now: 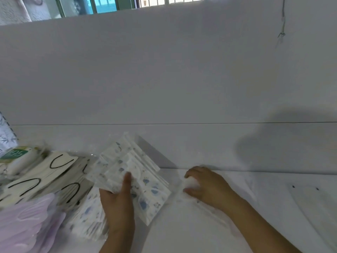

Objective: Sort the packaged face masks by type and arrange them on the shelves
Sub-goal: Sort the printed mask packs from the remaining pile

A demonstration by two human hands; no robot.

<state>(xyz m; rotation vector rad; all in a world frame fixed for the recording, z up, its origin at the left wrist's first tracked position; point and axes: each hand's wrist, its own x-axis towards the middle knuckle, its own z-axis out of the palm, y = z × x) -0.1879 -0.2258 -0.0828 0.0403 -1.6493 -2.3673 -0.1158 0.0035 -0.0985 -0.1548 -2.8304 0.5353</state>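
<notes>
My left hand [118, 199] grips a stack of clear packs of white masks printed with blue figures [127, 167], thumb on top, held just above the white shelf surface [200, 143]. My right hand [204, 183] rests on the surface with its fingers curled round a small white pack [190, 182]. Another blue-printed pack [89, 214] lies under my left wrist. To the left lie packs of cream masks with black ear loops [36, 179] and pale pink masks [25, 221].
A green-labelled mask pack [16, 155] and a patterned box edge [6, 136] sit at the far left. A white back panel [164, 70] rises behind the shelf. At the right lies a white board with two dark holes [306, 190].
</notes>
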